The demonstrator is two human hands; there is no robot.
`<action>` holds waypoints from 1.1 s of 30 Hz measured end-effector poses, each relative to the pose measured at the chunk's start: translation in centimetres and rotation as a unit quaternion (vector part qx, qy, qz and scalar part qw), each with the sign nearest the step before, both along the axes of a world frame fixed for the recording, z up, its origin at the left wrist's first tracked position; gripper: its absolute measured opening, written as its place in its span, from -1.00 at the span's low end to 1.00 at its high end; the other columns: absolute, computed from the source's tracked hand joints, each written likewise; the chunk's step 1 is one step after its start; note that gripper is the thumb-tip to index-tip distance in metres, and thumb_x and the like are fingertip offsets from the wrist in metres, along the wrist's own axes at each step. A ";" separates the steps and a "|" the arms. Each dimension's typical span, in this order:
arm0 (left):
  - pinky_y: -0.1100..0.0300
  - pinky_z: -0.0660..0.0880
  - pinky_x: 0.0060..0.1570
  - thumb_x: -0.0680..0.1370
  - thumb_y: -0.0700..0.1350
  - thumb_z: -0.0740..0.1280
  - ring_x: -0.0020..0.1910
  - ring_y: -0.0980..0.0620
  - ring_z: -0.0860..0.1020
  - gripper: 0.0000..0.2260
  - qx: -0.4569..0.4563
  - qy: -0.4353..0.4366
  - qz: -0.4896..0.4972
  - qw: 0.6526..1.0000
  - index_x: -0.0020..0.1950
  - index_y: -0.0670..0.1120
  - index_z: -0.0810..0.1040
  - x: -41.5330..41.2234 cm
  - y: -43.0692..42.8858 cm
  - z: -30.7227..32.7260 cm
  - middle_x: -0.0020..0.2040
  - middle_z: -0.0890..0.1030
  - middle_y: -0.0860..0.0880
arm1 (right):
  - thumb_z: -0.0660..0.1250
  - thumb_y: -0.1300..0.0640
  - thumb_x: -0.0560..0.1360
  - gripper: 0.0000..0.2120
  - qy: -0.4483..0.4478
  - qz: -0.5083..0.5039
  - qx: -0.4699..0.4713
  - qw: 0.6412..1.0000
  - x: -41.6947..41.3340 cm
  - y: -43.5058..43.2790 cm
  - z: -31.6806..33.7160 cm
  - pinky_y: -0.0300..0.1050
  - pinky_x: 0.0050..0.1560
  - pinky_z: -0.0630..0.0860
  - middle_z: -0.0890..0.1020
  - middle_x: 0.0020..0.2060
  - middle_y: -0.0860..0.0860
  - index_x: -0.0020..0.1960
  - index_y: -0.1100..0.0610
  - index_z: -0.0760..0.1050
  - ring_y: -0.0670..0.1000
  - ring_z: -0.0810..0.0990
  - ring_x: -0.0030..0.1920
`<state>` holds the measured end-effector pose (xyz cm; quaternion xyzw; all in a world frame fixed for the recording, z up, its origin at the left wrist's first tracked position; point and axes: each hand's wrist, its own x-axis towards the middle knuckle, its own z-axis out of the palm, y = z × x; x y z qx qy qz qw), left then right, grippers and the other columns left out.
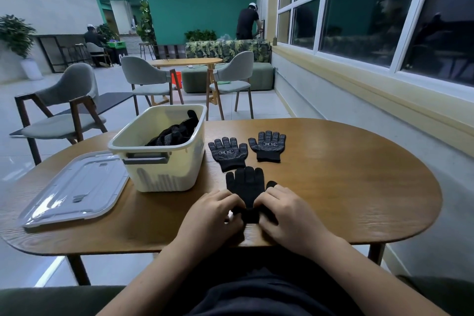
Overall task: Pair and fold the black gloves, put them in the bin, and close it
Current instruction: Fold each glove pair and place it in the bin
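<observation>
At the near edge of the oval brown wooden table (pixel 346 182), both hands are pinching the cuff of a plain-backed black knit glove (pixel 246 185), which is lying flat with its fingers pointing away. The left hand (pixel 213 215) is gripping the cuff's left side and the right hand (pixel 287 213) its right side, fingers curled. Just beyond, a black dotted-palm glove (pixel 228 152) and a second dotted-palm glove (pixel 268 146) are lying palm-up, slightly apart. To the left, the cream rectangular plastic bin (pixel 164 169) is standing open, holding a heap of black gloves (pixel 177 133). The clear flat plastic lid (pixel 77 187) is lying left of it.
</observation>
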<state>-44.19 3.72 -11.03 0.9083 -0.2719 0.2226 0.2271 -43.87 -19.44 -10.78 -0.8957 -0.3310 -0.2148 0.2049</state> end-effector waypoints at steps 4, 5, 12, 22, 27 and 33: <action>0.14 0.48 -0.22 0.49 -0.01 0.37 -0.21 0.19 0.48 -0.91 -0.045 0.041 0.008 0.998 -0.02 0.11 0.56 -0.1 0.1 0.2 -0.18 0.56 0.17 | 0.30 0.01 0.55 -0.91 0.076 0.004 0.051 0.996 0.1 -0.3 0.5 -0.10 0.00 0.46 0.57 -0.15 -0.14 0.02 -0.04 0.55 -0.08 0.50 -0.07; 0.13 0.48 -0.23 0.49 0.00 0.36 -0.22 0.18 0.49 -0.92 -0.042 0.047 0.010 0.998 -0.02 0.12 0.54 -0.1 0.1 0.1 -0.19 0.55 0.18 | 0.28 -0.01 0.55 -0.89 0.091 0.004 0.053 0.994 0.2 -0.4 0.5 -0.10 0.00 0.46 0.57 -0.15 -0.14 0.01 -0.05 0.55 -0.08 0.49 -0.06; 0.06 0.51 -0.17 0.50 0.14 0.28 -0.18 0.12 0.50 -0.85 -0.029 0.061 0.037 0.997 -0.10 0.08 0.53 0.7 -0.2 -0.1 -0.16 0.53 0.13 | 0.23 -0.04 0.54 -0.88 0.034 -0.053 0.008 0.998 0.7 0.3 -0.4 0.00 -0.01 0.46 0.44 -0.15 -0.11 -0.08 0.00 0.45 -0.01 0.39 -0.07; 0.07 0.53 -0.13 0.49 -0.12 0.40 -0.08 0.10 0.50 -0.89 -0.013 0.005 -0.009 1.000 -0.04 0.08 0.58 0.5 -0.2 0.6 -0.09 0.53 0.15 | 0.36 0.19 0.51 -0.92 -0.037 0.005 -0.002 0.999 0.5 0.2 -0.1 0.00 -0.02 0.49 0.53 -0.09 -0.06 -0.03 0.03 0.55 0.05 0.49 -0.07; 0.15 0.50 -0.15 0.44 -0.03 0.44 -0.09 0.09 0.48 -0.86 0.013 -0.009 -0.025 1.000 -0.01 0.07 0.58 0.1 0.1 0.4 -0.10 0.53 0.17 | 0.36 0.09 0.48 -0.91 -0.026 0.003 -0.015 1.000 0.0 0.3 0.0 0.00 0.01 0.49 0.51 -0.10 -0.05 -0.03 0.04 0.51 0.06 0.47 -0.05; 0.13 0.51 -0.15 0.43 -0.02 0.43 -0.11 0.11 0.49 -0.85 0.001 0.001 -0.008 1.000 -0.02 0.08 0.57 0.2 0.1 0.1 -0.12 0.54 0.17 | 0.35 -0.03 0.52 -0.87 0.012 -0.007 0.000 1.000 0.3 0.1 -0.2 -0.02 0.06 0.49 0.51 -0.07 -0.11 0.02 -0.01 0.49 0.01 0.48 0.00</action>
